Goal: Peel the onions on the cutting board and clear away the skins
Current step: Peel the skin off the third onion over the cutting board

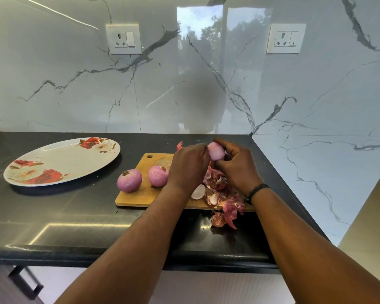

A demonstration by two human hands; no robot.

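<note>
Over the cutting board (140, 194): right hand (235, 170) grips onion (216, 151), left hand (188, 165) pinches skin; I'd peel downward, drop scraps on pile.

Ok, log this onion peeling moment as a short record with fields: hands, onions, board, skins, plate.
left hand: left hand pinches at the held onion
right hand: right hand grips that onion above the cutting board
onions on board: two peeled onions at the left end
skins: onion skins heaped on the right end, some spilled onto the black counter
plate: floral plate left of the board, nothing on it
</note>
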